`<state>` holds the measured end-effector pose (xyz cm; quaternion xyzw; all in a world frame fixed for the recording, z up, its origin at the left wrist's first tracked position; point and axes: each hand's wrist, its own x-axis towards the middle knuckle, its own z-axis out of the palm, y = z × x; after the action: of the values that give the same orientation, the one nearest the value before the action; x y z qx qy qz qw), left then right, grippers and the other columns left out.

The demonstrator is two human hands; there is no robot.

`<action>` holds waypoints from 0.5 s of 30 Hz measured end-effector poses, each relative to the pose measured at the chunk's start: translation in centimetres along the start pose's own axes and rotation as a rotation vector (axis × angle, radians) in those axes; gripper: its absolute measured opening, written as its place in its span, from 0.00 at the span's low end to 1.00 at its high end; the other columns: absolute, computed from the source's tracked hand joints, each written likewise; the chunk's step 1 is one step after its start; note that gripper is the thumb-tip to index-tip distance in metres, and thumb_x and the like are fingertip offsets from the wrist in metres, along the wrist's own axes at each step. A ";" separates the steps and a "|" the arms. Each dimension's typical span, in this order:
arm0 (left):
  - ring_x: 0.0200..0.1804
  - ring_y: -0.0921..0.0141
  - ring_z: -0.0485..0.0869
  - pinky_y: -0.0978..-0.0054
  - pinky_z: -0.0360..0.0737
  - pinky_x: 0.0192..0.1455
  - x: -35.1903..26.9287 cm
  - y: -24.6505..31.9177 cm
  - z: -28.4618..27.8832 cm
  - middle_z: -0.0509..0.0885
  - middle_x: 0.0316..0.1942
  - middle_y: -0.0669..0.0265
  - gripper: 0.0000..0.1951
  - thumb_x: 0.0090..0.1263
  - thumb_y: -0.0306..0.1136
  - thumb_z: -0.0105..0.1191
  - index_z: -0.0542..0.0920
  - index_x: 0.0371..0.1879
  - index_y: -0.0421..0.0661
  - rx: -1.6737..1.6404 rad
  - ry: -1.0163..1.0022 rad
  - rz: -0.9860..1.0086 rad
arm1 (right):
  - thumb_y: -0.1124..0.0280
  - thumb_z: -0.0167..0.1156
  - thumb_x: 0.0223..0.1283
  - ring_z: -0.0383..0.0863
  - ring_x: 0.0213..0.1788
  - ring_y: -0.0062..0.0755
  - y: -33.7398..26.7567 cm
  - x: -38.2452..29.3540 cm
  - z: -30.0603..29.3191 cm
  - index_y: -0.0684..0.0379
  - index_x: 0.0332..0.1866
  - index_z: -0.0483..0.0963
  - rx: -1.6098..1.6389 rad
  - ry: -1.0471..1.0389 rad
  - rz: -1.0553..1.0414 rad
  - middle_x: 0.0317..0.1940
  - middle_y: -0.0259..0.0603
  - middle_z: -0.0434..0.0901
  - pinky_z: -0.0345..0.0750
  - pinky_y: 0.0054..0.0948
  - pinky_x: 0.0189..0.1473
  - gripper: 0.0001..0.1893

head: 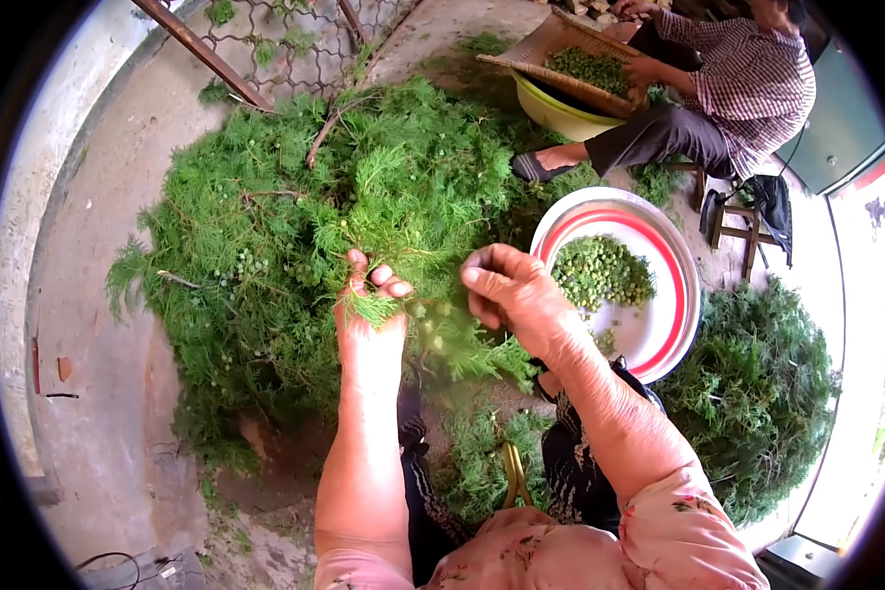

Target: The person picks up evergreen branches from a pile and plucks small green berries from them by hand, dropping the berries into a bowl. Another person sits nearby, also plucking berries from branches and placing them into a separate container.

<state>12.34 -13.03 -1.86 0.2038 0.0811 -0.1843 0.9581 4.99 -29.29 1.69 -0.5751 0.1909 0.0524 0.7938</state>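
My left hand point(372, 295) is closed around a leafy conifer sprig point(383, 236), apparently arborvitae, whose fronds spread above and below the fingers. Just right of it is my right hand point(512, 291), its thumb close against the curled fingers; whether something small is pinched there is hidden. Beneath both hands spreads a big heap of cut conifer branches point(251, 221), with small pale green cones among the foliage. A white basin with a red band point(667, 324) stands beside my right wrist. Inside it lies a pile of small green cones point(605, 273).
A co-worker point(752, 81) sits at upper right, one hand at a woven winnowing basket point(531, 44) of green cones over a yellow basin point(553, 110). A second branch heap point(745, 398) lies at right. Yellow tool handles point(515, 472) show between my legs. A wooden stool point(741, 232) stands behind the basin.
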 end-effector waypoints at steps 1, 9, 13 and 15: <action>0.30 0.74 0.70 0.76 0.71 0.32 0.0 0.0 -0.1 0.71 0.26 0.67 0.07 0.68 0.35 0.46 0.74 0.39 0.49 0.015 -0.040 0.020 | 0.64 0.58 0.58 0.66 0.17 0.15 0.1 -0.3 0.0 0.60 0.37 0.70 -0.193 -0.018 0.013 0.18 0.29 0.71 0.64 0.15 0.20 0.11; 0.29 0.73 0.70 0.76 0.71 0.32 0.5 -0.4 -0.3 0.72 0.27 0.67 0.06 0.69 0.35 0.44 0.75 0.38 0.50 -0.050 -0.015 -0.069 | 0.63 0.63 0.52 0.75 0.26 0.33 2.1 0.0 2.3 0.67 0.37 0.70 -0.565 0.085 -0.285 0.24 0.46 0.76 0.73 0.31 0.30 0.17; 0.30 0.70 0.72 0.73 0.72 0.34 -0.3 -0.5 -0.3 0.72 0.28 0.67 0.06 0.68 0.35 0.47 0.74 0.39 0.51 -0.048 -0.121 -0.055 | 0.72 0.55 0.59 0.75 0.29 0.19 2.2 0.1 2.2 0.63 0.42 0.70 -0.012 0.012 -0.025 0.30 0.36 0.77 0.73 0.21 0.28 0.09; 0.31 0.69 0.72 0.72 0.73 0.35 -0.3 -0.7 -0.3 0.73 0.28 0.67 0.06 0.67 0.35 0.48 0.73 0.40 0.51 -0.051 -0.089 -0.074 | 0.72 0.52 0.62 0.71 0.26 0.14 2.0 -0.2 2.3 0.62 0.43 0.70 -0.009 0.034 0.017 0.28 0.30 0.75 0.72 0.17 0.26 0.08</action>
<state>11.81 -13.43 -2.33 0.1680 0.0505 -0.2261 0.9582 4.72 -26.41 0.59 -0.5780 0.2092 0.0504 0.7872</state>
